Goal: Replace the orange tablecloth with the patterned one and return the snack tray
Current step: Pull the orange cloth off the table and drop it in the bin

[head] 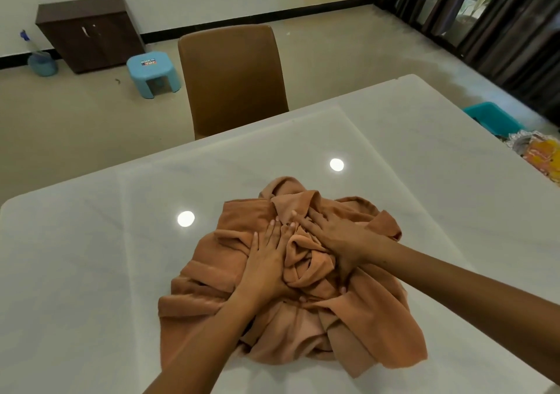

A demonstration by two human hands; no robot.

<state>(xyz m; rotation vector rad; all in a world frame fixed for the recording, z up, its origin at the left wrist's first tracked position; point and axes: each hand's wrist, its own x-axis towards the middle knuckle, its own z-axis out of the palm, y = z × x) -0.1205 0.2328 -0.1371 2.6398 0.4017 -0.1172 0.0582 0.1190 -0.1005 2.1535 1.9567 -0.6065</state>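
The orange tablecloth [372, 327] lies bunched in a crumpled heap in the middle of the white table [91, 272]. My left hand [268, 260] rests flat on the heap's left side, fingers spread and pointing away from me. My right hand [333, 236] presses on the heap's top right, fingers spread and partly sunk into the folds. The two hands nearly touch at the fingertips. At the table's right edge a teal tray [492, 117] holds shiny snack packets [536, 151]. No patterned cloth is in view.
A brown chair [233, 78] stands at the table's far side. Beyond it on the floor are a small blue stool [153, 72], a dark cabinet [88, 32] and a blue bucket [42, 64]. Dark curtains [485, 14] hang at the right.
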